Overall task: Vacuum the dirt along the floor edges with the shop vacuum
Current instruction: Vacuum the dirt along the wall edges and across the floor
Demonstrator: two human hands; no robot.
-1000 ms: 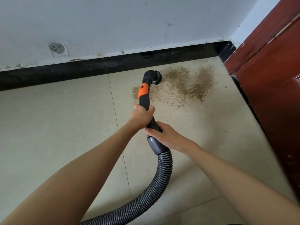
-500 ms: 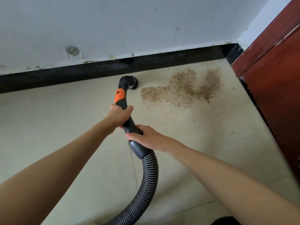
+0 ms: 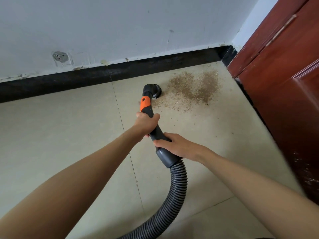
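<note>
A black vacuum wand with an orange collar (image 3: 145, 104) ends in a round nozzle (image 3: 154, 90) that sits on the beige tile floor at the left edge of a brown patch of dirt (image 3: 193, 88). My left hand (image 3: 146, 122) grips the wand just below the orange collar. Lower down, my right hand (image 3: 176, 145) holds the grey cuff where the ribbed black hose (image 3: 174, 195) joins. The hose curves down and out of the bottom of the view. The vacuum body is not in view.
A black baseboard (image 3: 86, 78) runs along the white wall (image 3: 120, 28) behind the dirt. A dark red wooden door or cabinet (image 3: 284, 83) stands along the right side, meeting the wall at the corner. A patched round mark (image 3: 59, 56) is on the wall.
The nozzle swung left off the dirt toward the baseboard, then back right to the dirt's left edge. The left part of the patch looks thinner. Both hands keep their hold.
</note>
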